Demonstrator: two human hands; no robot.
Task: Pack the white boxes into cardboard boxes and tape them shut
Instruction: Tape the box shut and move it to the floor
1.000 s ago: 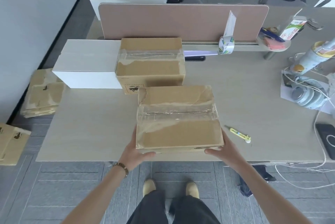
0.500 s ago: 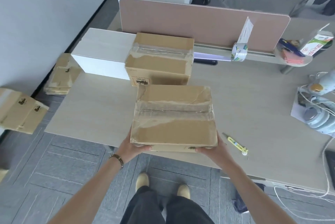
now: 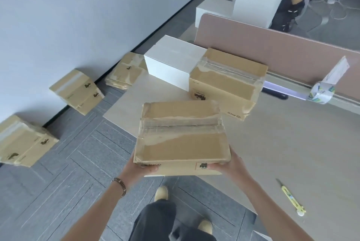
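Taped cardboard box (image 3: 182, 137) lifted off desk (image 3: 282, 143), swung left; both hands' fingers (image 3: 211, 167) grasping its near corners.

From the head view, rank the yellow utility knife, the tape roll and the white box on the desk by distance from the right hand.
1. Yellow utility knife, on the desk beside the right hand.
2. Tape roll, against the divider.
3. White box, far-left desk corner.
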